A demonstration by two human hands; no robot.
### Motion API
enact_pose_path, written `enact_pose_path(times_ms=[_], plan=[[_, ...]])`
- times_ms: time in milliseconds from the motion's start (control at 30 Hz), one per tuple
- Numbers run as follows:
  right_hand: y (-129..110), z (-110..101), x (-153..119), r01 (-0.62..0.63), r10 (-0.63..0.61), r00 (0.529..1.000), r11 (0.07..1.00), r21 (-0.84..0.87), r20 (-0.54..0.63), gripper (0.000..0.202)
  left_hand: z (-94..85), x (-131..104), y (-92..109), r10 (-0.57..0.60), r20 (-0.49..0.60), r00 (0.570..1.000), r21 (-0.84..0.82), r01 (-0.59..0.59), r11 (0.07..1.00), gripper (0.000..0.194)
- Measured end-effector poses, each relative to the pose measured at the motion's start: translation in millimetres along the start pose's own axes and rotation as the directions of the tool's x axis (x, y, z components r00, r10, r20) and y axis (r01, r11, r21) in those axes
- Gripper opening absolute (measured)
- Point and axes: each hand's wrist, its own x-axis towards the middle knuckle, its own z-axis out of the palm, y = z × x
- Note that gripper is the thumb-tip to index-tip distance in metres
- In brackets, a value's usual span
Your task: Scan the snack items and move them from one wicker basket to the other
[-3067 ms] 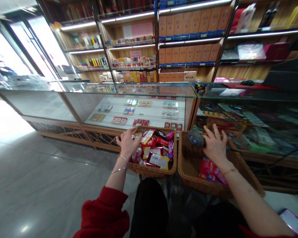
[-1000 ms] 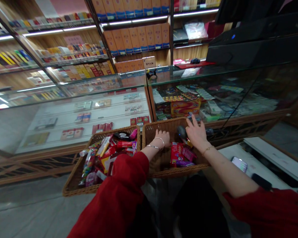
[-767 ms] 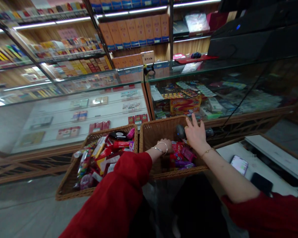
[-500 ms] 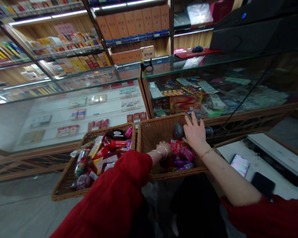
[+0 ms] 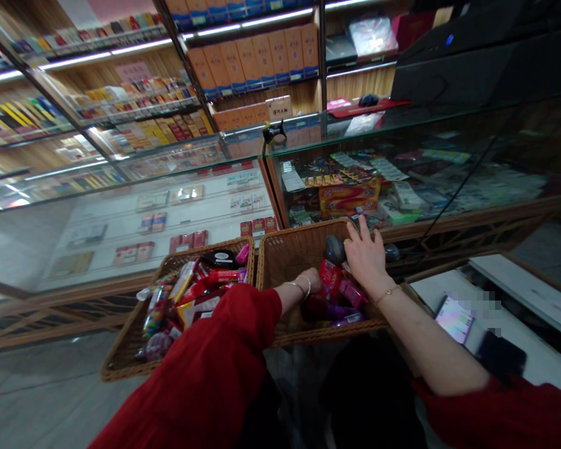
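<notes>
My left hand (image 5: pixel 311 280), with a silver bangle at the wrist, reaches into the right wicker basket (image 5: pixel 285 243). Its fingers are closed at the edge of a red packet (image 5: pixel 328 274), which is tilted up; the fingertips are partly hidden. A dark grey handheld barcode scanner (image 5: pixel 335 249) crosses beneath my right hand (image 5: pixel 367 257), its head pointing left over the basket. The right hand grips it, with several fingers extended over the top. Below lie a pink packet (image 5: pixel 353 292) and purple packets (image 5: pixel 348 318).
A second wicker basket (image 5: pixel 112 362) on the left is heaped with colourful packaged sweets. Glass display counters (image 5: pixel 191 215) stand just beyond both baskets. At right, a lit phone (image 5: pixel 454 319) and a dark phone (image 5: pixel 501 354) lie on a white box (image 5: pixel 537 358).
The red packet by my left hand has shifted and tilted up. My right hand and the scanner stay almost in place. The view has tipped slightly upward.
</notes>
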Motion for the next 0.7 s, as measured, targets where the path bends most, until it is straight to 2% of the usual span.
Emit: enact_pose_path(times_ms=[67, 167, 233, 433, 700], plan=[[-0.7, -1.7, 0.0, -0.005, 0.005, 1.000, 1.000, -0.011, 0.015, 0.042, -13.7, 2.8, -8.0, -0.038, 0.022, 0.999, 0.074, 0.036, 0.997, 0.037], [-1.6, -3.5, 0.0, -0.015, 0.016, 0.999, 1.000, -0.014, 0.038, 0.043, -28.6, 2.9, -23.9, -0.070, -0.078, 0.994, 0.160, 0.081, 0.984, 0.040], [-2.0, -3.8, -0.1, -0.018, 0.019, 0.999, 1.000, -0.011, 0.041, 0.042, -29.2, 0.5, -31.6, -0.059, -0.148, 0.987, 0.203, 0.088, 0.975, 0.050], [-2.0, -2.1, -1.0, -0.011, 0.011, 1.000, 1.000, -0.004, 0.013, 0.041, -3.4, -3.5, -32.1, -0.002, -0.101, 0.995, 0.292, 0.031, 0.956, 0.087], [-0.7, -2.0, -1.1, -0.010, 0.009, 1.000, 1.000, 0.015, 0.007, 0.042, 19.4, -2.0, -30.6, 0.090, -0.113, 0.989, 0.383, -0.040, 0.923, 0.071]])
